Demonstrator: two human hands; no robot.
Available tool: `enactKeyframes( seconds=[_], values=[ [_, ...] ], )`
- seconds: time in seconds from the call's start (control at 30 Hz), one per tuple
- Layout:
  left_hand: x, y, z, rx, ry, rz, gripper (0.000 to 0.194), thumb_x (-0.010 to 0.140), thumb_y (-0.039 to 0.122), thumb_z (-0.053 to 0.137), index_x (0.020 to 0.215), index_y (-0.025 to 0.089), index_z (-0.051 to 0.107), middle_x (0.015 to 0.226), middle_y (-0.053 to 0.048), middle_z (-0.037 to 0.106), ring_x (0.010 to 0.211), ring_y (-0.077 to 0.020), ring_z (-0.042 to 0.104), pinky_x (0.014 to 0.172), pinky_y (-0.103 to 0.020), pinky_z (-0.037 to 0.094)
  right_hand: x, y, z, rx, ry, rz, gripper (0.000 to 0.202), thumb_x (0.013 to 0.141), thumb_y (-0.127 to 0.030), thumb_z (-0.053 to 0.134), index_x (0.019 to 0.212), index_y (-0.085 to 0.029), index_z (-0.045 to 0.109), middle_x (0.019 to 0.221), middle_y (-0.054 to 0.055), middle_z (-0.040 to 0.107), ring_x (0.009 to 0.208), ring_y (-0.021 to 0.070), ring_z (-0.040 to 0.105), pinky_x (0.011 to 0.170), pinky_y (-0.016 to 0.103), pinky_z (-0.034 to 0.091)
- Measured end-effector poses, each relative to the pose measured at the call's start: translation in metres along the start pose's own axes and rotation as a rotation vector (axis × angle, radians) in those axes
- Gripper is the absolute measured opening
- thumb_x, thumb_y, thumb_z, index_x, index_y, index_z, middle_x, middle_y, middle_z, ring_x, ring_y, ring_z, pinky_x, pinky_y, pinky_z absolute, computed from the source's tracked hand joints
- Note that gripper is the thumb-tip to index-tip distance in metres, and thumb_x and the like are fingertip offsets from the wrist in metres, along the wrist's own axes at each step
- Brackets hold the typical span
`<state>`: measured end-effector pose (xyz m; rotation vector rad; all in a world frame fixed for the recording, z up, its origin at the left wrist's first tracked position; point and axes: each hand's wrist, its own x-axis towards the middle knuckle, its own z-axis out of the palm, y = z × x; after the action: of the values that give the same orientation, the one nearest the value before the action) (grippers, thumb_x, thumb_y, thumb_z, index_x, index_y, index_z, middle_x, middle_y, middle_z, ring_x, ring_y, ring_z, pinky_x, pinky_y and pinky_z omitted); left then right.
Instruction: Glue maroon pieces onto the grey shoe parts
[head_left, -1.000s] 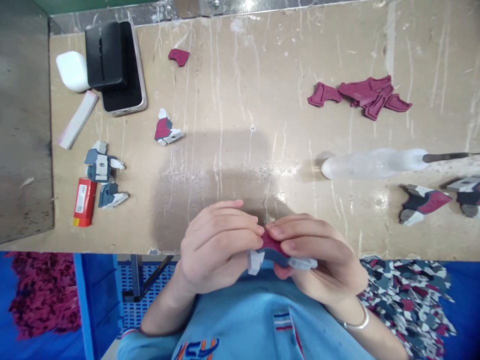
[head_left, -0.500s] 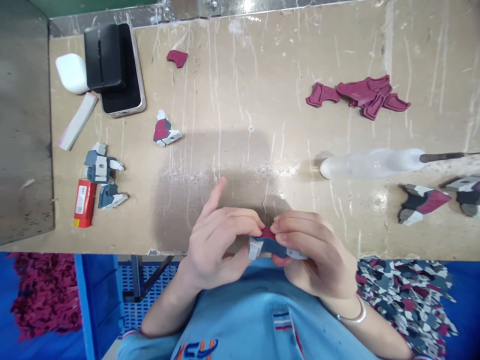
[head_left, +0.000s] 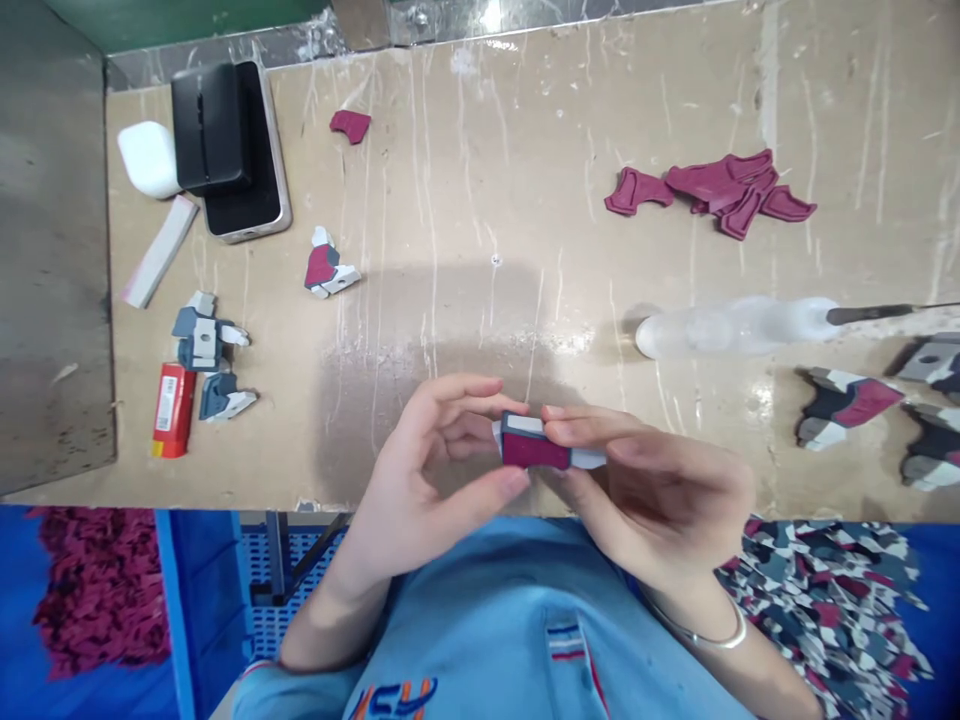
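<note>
Close to the table's front edge, a small plastic part (head_left: 534, 450) in maroon, grey and white is held between both hands. My left hand (head_left: 442, 480) curls round its left end, the thumb below and the fingertips behind. My right hand (head_left: 645, 480) pinches its right side, fingers above and thumb beneath. The maroon face is turned toward me. Similar assembled parts lie about: one with a maroon panel (head_left: 328, 265) to the left, another (head_left: 847, 405) to the right. A loose maroon piece (head_left: 350, 125) rests farther back.
Loose maroon pieces (head_left: 724, 190) and a translucent bottle with a dark tip (head_left: 735, 325) lie right. Left are a phone (head_left: 247, 215) under a black case (head_left: 210, 130), a white case (head_left: 148, 160), grey-white parts (head_left: 204, 335) and a red box (head_left: 173, 410). Bins of maroon (head_left: 105, 590) and mixed parts (head_left: 832, 610) flank me.
The held part has been turned so its maroon face points toward me. My left index finger has come down from pointing outward, and the left thumb now lies along the part's near side.
</note>
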<state>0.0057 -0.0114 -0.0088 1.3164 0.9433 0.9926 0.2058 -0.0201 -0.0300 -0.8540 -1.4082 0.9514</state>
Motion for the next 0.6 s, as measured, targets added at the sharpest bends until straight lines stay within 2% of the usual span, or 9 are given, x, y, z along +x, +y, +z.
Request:
enactKeyframes(
  seconds=[0.1, 0.27, 0.33, 0.4, 0.43, 0.47, 0.5, 0.53, 0.6],
  values=[
    [0.001, -0.003, 0.009, 0.011, 0.085, -0.046, 0.037, 0.103, 0.024, 0.08, 0.135, 0.03, 0.064, 0.12, -0.005, 0.085, 0.11, -0.0196, 0.086, 0.084, -0.022, 0.071, 0.001, 0.002, 0.001, 0.061, 0.009, 0.018, 0.074, 0.085, 0.012, 0.075, 0.145, -0.03, 0.065, 0.126, 0.003, 0.083, 0.117, 0.0196, 0.082, 0.104, 0.039, 0.074],
    [0.004, 0.001, 0.012, 0.078, 0.068, -0.051, 0.028, 0.109, 0.031, 0.071, 0.136, 0.03, 0.065, 0.118, -0.004, 0.086, 0.085, -0.016, 0.085, 0.068, -0.023, 0.069, -0.003, 0.003, -0.008, -0.017, 0.019, 0.053, 0.067, 0.089, 0.003, 0.08, 0.143, -0.033, 0.066, 0.119, 0.003, 0.085, 0.107, 0.0246, 0.085, 0.088, 0.041, 0.077],
    [0.007, 0.003, -0.004, 0.281, 0.121, -0.021, 0.025, 0.112, 0.033, 0.065, 0.136, 0.03, 0.068, 0.118, -0.004, 0.085, 0.077, -0.0155, 0.081, 0.067, -0.028, 0.068, -0.006, 0.002, -0.015, -0.097, 0.058, 0.051, 0.064, 0.087, 0.0, 0.085, 0.14, -0.032, 0.068, 0.115, 0.003, 0.085, 0.104, 0.025, 0.086, 0.088, 0.039, 0.077],
    [0.013, 0.003, -0.031, 0.633, 0.243, 0.081, 0.028, 0.109, 0.036, 0.069, 0.136, 0.03, 0.072, 0.12, -0.006, 0.083, 0.092, -0.0225, 0.081, 0.084, -0.04, 0.07, -0.01, 0.0, -0.025, -0.183, 0.122, 0.05, 0.062, 0.085, -0.001, 0.088, 0.137, -0.03, 0.07, 0.113, 0.003, 0.085, 0.102, 0.0228, 0.086, 0.089, 0.034, 0.075],
    [0.017, 0.002, -0.047, 0.839, 0.299, 0.147, 0.034, 0.105, 0.037, 0.074, 0.138, 0.03, 0.073, 0.126, -0.008, 0.081, 0.112, -0.0309, 0.079, 0.102, -0.052, 0.066, -0.012, 0.0, -0.03, -0.226, 0.151, 0.055, 0.061, 0.084, -0.001, 0.089, 0.135, -0.03, 0.071, 0.112, 0.002, 0.085, 0.101, 0.0216, 0.086, 0.091, 0.031, 0.074],
    [0.022, 0.002, -0.063, 1.024, 0.345, 0.193, 0.049, 0.096, 0.04, 0.084, 0.141, 0.027, 0.072, 0.139, -0.013, 0.077, 0.133, -0.0435, 0.07, 0.117, -0.068, 0.054, -0.015, -0.001, -0.035, -0.27, 0.179, 0.062, 0.06, 0.084, -0.003, 0.09, 0.134, -0.03, 0.071, 0.111, 0.001, 0.084, 0.101, 0.0208, 0.086, 0.091, 0.03, 0.073],
    [0.027, 0.001, -0.078, 1.164, 0.362, 0.164, 0.064, 0.09, 0.043, 0.088, 0.148, 0.024, 0.069, 0.156, -0.018, 0.067, 0.149, -0.0554, 0.056, 0.124, -0.081, 0.04, -0.018, -0.001, -0.042, -0.316, 0.209, 0.069, 0.058, 0.084, -0.005, 0.091, 0.133, -0.03, 0.072, 0.11, 0.001, 0.084, 0.1, 0.0206, 0.086, 0.088, 0.029, 0.073],
    [0.031, 0.0, -0.091, 1.239, 0.343, 0.119, 0.07, 0.092, 0.046, 0.084, 0.154, 0.023, 0.064, 0.166, -0.019, 0.059, 0.158, -0.0616, 0.043, 0.125, -0.087, 0.03, -0.022, -0.001, -0.048, -0.367, 0.243, 0.074, 0.055, 0.085, -0.008, 0.092, 0.132, -0.03, 0.072, 0.108, 0.001, 0.084, 0.099, 0.0208, 0.086, 0.083, 0.029, 0.073],
    [0.038, 0.002, -0.108, 1.259, 0.204, 0.012, 0.067, 0.105, 0.049, 0.061, 0.166, 0.026, 0.05, 0.173, -0.015, 0.052, 0.164, -0.0617, 0.032, 0.125, -0.089, 0.024, -0.03, -0.001, -0.063, -0.503, 0.299, 0.091, 0.047, 0.087, -0.014, 0.092, 0.127, -0.029, 0.074, 0.107, 0.002, 0.085, 0.094, 0.0213, 0.085, 0.069, 0.028, 0.069]
  ],
)
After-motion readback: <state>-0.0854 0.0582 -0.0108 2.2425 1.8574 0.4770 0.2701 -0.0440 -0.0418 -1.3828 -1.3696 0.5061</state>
